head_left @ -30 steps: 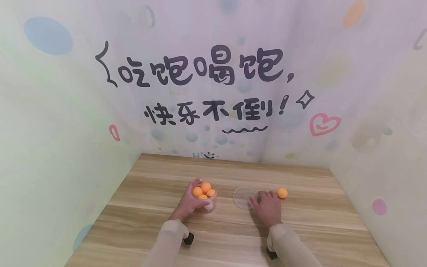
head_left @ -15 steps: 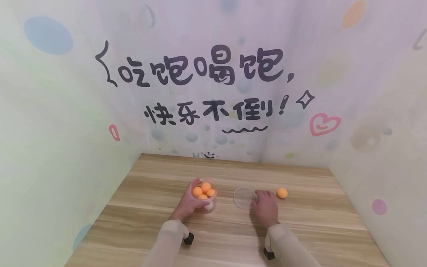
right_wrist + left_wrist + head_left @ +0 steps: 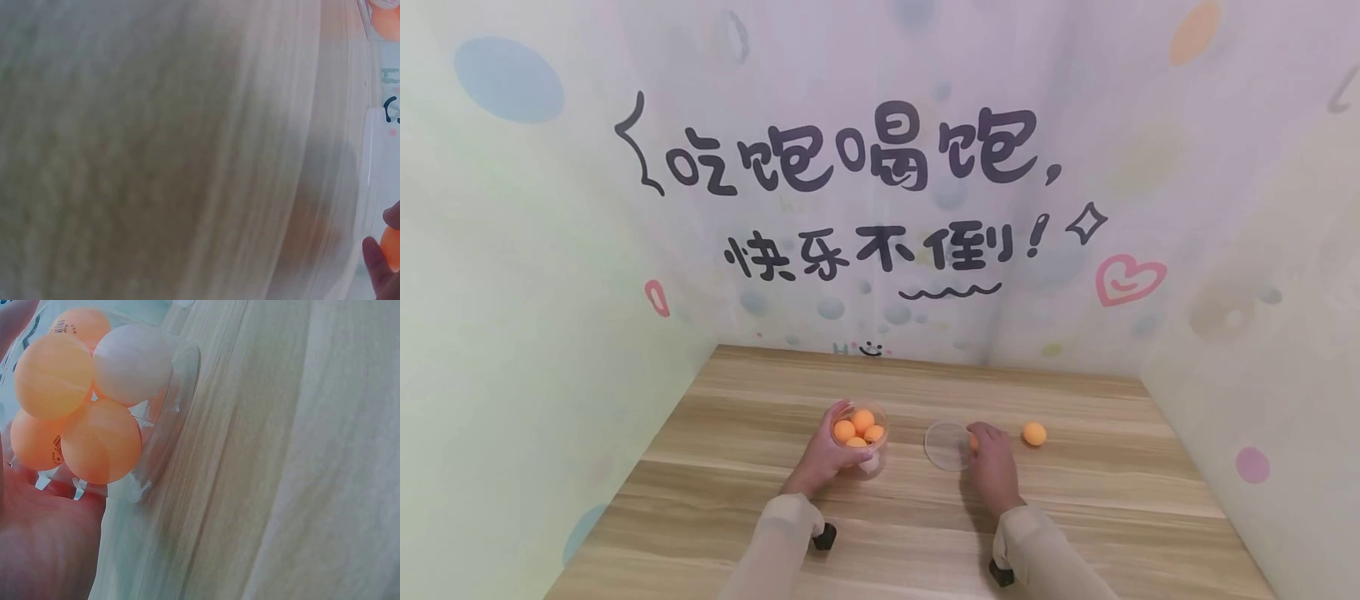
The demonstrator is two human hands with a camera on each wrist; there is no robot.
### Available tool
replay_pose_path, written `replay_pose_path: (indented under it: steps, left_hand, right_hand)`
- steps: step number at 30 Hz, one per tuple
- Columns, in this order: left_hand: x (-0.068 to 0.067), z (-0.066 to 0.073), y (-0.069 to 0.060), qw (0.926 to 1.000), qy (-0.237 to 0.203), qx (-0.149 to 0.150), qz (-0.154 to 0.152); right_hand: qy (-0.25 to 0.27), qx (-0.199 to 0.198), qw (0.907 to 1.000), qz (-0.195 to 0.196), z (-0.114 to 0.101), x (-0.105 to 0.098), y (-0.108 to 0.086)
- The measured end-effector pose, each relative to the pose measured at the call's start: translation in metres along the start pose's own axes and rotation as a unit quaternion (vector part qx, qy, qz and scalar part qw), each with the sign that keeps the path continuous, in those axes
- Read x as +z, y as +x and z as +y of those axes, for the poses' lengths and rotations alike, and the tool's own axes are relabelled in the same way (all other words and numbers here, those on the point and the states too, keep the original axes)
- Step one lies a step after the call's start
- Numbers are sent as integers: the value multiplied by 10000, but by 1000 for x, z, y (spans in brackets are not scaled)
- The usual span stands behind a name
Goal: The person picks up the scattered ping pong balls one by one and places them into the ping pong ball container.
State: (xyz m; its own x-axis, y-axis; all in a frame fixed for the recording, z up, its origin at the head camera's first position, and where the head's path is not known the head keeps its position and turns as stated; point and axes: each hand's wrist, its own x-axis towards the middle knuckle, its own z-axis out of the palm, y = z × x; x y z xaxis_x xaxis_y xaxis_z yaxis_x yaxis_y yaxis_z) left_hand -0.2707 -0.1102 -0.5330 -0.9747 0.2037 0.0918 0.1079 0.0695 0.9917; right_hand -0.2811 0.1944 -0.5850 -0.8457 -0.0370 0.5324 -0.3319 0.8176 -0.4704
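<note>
My left hand point(image 3: 818, 458) grips a clear plastic tub point(image 3: 182, 394) from its left side, fingers behind and thumb in front. Orange ping-pong balls point(image 3: 862, 421) fill it, and a white ping-pong ball point(image 3: 133, 364) shows through its wall in the left wrist view. To the right, my right hand point(image 3: 996, 471) pinches another orange ping-pong ball point(image 3: 392, 249) between thumb and finger, mostly hidden by the hand in the head view. This hand is at the right edge of a round clear lid point(image 3: 946, 447); whether it touches the lid I cannot tell.
One loose orange ping-pong ball point(image 3: 1034, 434) lies on the wood-grain table point(image 3: 1112, 475), right of my right hand. Patterned cloth walls point(image 3: 880, 317) enclose the table at the back and both sides.
My right hand has drawn left, away from the loose ball, and an orange ball now shows at its fingertips. The left hand and the tub have stayed put.
</note>
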Motion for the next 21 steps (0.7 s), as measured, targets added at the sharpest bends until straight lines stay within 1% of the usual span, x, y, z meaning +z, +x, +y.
replay_pose_path:
  steps: [4,13,19,21]
  left_hand:
    - [0,-1,1,10000,-10,-13,8]
    - [0,-2,1,10000,-40,-16,-11]
    - [0,-1,0,10000,-28,6,1]
    - [1,-1,1,10000,-1,20,8]
  right_hand:
    - [169,-92,9997,116,-2,0,-1]
    - [316,113,9993,139,-6,2,-2]
    - [398,-51,9984,408,-9,5,-4]
    - [371,-65,9983,438,-10,6,-4]
